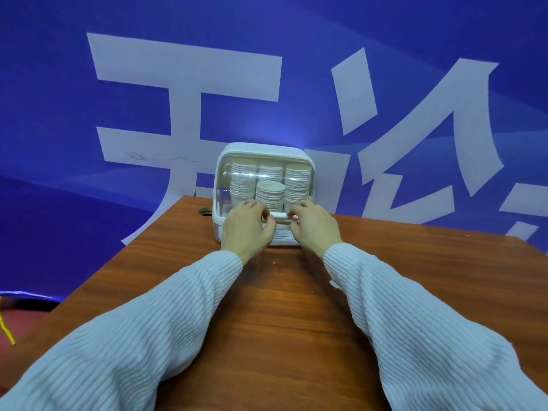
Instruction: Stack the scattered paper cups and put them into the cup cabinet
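Observation:
A white cup cabinet (264,149) with a clear front cover stands at the far edge of the wooden table (281,307). Several stacks of white paper cups (270,192) fill it, with a shorter stack in front at the middle. My left hand (247,226) and my right hand (314,225) are both at the lower front of the cabinet, fingers curled on the white handle bar (279,215) of the cover. Whether the cover is fully down I cannot tell.
A small dark round hole (204,211) lies in the table just left of the cabinet. A blue banner (89,173) with large white characters hangs close behind. A yellow cord (7,324) runs along the floor at far left.

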`<state>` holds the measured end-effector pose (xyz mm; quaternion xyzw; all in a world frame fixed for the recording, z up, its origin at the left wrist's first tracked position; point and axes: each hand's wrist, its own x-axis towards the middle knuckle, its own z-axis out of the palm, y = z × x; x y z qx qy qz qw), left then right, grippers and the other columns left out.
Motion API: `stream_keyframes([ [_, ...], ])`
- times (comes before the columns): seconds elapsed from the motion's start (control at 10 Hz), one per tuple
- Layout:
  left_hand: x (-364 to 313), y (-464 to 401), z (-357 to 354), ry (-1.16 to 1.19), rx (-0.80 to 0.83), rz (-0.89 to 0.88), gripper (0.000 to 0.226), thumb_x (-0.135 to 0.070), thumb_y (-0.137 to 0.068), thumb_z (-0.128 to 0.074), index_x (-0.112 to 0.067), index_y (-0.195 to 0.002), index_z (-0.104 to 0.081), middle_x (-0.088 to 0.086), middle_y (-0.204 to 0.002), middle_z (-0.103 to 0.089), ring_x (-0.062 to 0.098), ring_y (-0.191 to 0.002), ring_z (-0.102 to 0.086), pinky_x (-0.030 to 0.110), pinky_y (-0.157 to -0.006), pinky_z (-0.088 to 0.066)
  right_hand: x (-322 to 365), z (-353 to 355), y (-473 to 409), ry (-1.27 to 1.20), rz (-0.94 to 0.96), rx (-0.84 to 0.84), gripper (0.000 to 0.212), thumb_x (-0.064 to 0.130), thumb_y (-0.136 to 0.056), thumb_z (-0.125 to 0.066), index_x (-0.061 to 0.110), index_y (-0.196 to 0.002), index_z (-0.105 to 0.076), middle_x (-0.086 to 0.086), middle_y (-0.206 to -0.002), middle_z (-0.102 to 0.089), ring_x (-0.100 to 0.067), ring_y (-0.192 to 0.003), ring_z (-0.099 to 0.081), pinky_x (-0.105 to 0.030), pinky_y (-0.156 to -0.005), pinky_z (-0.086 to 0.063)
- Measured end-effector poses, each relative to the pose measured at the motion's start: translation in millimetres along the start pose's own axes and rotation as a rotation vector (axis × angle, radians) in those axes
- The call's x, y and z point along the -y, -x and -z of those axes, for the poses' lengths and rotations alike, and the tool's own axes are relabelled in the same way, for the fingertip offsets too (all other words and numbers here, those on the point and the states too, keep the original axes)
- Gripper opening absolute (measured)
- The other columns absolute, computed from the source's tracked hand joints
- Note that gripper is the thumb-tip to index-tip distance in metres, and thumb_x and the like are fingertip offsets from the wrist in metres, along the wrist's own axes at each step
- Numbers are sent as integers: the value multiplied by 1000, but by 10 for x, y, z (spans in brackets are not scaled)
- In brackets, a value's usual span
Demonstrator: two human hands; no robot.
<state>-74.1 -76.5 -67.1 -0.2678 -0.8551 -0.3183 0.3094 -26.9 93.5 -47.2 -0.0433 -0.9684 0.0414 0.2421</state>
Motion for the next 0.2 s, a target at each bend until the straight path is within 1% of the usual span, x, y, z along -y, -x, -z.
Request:
stream_keyframes([
  [0.1, -35, -26, 42, 5, 5, -5, 16, -29, -91, -57, -18, -85, -66, -3, -87, -63, 21, -89, -56, 38, -77, -46, -5, 170, 6, -74, -17, 62, 40, 27, -94, -54, 29, -133, -64, 1, -133, -61, -25, -122, -57, -41, -91, -53],
  [0.2, -111, -101, 90, 49, -4, 31, 16, -30, -91, -57, -19, -83, -66, -4, -86, -63, 19, -86, -57, 39, -76, -50, -49, 317, 42, -174, -93, -9, 42, 28, -93, -55, 31, -135, -62, 1, -131, -62, -23, -120, -59, -43, -92, -54],
])
